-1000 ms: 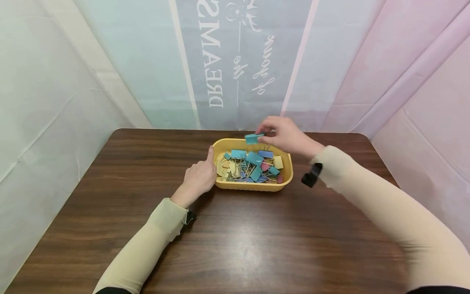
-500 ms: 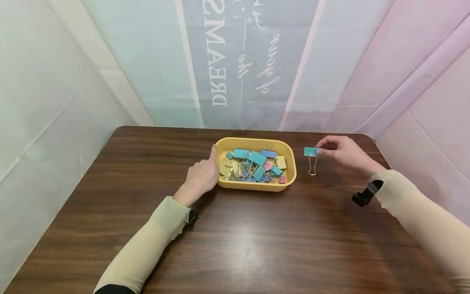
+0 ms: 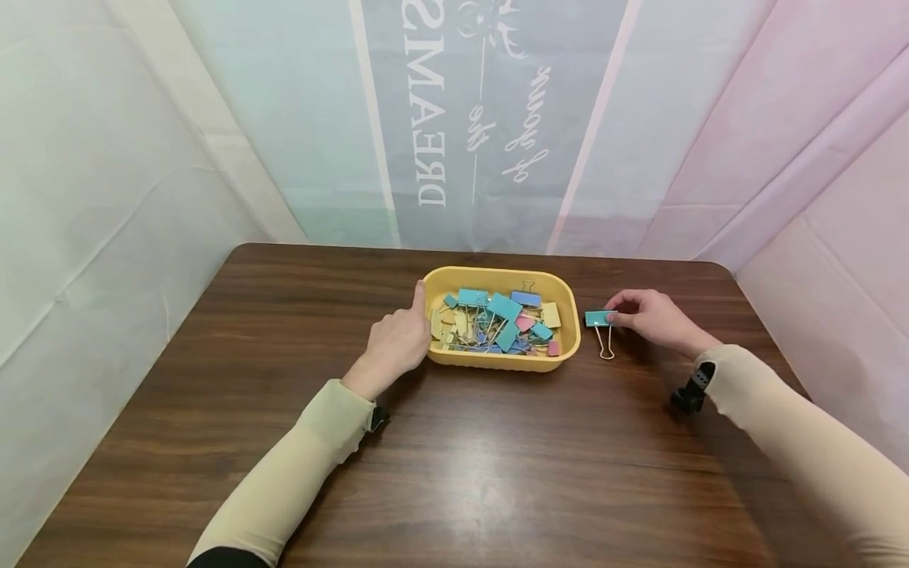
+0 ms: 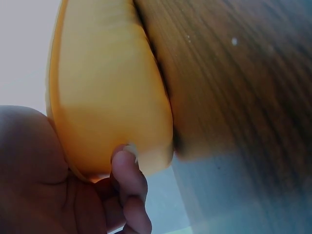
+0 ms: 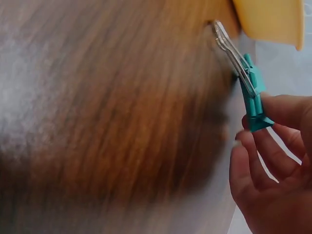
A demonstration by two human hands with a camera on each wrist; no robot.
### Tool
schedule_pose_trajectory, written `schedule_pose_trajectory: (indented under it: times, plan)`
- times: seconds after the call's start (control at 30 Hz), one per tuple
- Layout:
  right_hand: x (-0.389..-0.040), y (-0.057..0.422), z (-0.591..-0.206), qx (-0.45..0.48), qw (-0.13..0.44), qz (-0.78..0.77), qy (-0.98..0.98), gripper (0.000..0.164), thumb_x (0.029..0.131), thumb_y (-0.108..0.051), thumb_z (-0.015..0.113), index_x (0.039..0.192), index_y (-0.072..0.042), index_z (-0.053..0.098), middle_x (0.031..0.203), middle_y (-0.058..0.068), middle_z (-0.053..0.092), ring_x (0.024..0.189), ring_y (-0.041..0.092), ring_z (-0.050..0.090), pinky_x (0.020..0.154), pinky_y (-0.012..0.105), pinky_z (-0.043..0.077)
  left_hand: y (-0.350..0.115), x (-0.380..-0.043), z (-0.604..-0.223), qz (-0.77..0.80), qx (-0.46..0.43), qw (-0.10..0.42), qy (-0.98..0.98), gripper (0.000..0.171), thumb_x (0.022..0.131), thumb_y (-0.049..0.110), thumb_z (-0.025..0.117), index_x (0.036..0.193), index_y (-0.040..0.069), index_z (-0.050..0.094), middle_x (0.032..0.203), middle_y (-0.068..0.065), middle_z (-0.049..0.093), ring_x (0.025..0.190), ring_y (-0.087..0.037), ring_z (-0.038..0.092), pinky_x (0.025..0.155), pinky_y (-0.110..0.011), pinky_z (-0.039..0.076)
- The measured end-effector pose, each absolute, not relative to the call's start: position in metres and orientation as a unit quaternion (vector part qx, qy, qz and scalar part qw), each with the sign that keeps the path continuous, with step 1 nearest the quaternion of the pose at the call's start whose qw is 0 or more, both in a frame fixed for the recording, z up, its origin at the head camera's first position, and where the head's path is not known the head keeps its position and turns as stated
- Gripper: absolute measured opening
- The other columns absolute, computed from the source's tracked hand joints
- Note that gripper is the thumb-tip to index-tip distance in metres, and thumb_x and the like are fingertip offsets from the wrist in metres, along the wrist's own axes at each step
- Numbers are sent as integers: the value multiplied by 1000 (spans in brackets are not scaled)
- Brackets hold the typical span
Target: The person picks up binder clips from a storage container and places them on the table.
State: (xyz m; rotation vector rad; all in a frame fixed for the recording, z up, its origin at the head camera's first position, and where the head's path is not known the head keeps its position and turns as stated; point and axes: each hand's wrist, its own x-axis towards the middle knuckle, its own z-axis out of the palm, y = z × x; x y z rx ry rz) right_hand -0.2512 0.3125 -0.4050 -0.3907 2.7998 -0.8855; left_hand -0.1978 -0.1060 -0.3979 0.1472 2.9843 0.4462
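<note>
My right hand (image 3: 656, 319) pinches a teal binder clip (image 3: 600, 319) by one end of its body, to the right of the yellow basket (image 3: 574, 335). In the right wrist view, the clip (image 5: 253, 97) is between thumb and fingers, its wire handles angled towards the table. Whether it touches the table is hard to tell. My left hand (image 3: 399, 341) grips the basket's left end, one finger lying straight along the rim. Curled fingertips press the outer wall (image 4: 107, 87) in the left wrist view. Teal, blue, yellow and pink binder clips (image 3: 504, 308) lie jumbled inside.
The brown wooden table (image 3: 469, 473) extends in front of the basket and to both sides. A printed fabric backdrop (image 3: 490, 213) rises behind the table's back edge. Pale cloth walls (image 3: 128, 197) stand to the left and right.
My right hand has carried the teal binder clip from above the basket out to its right, then lowered it towards the table. My left hand stays at the basket's left end.
</note>
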Motion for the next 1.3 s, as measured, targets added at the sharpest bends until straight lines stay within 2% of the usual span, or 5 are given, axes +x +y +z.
schedule_pose_trajectory:
  times: [0.23, 0.47, 0.9, 1.13, 1.3]
  plan:
    - [-253, 310, -404, -162, 56, -238, 956, 13, 94, -18, 69, 100, -7, 70, 85, 3, 67, 74, 19, 58, 70, 37, 45, -104, -198, -397, 143, 50, 57, 987, 66, 106, 23, 34, 160, 7, 1, 59, -9, 54, 49, -24, 49, 45, -36, 37]
    - [-263, 284, -368, -214, 18, -211, 954, 12, 95, -15, 67, 101, -6, 70, 89, 4, 68, 80, 20, 61, 70, 40, 47, -106, -198, -397, 146, 54, 59, 986, 66, 106, 22, 34, 160, 8, 0, 60, -9, 54, 49, -24, 48, 45, -36, 36]
    - [-289, 166, -313, -345, 1, -174, 922, 9, 95, -13, 66, 98, -7, 72, 90, 3, 69, 81, 20, 61, 77, 41, 50, -107, -201, -394, 154, 62, 58, 985, 65, 106, 23, 32, 160, 8, 0, 58, -9, 53, 47, -23, 46, 44, -36, 36]
    - [-297, 105, -318, -397, 25, -142, 906, 14, 95, -10, 59, 94, -7, 73, 85, 0, 67, 75, 17, 60, 73, 35, 50, -106, -199, -396, 153, 62, 61, 984, 66, 106, 23, 34, 160, 7, 1, 60, -9, 53, 49, -25, 50, 45, -37, 37]
    - [-296, 73, -335, -429, 30, -91, 898, 13, 95, -12, 60, 94, -9, 72, 87, 0, 66, 75, 16, 58, 70, 33, 50, -106, -197, -398, 149, 62, 52, 986, 66, 106, 23, 36, 160, 6, 2, 59, -9, 53, 48, -26, 50, 44, -38, 38]
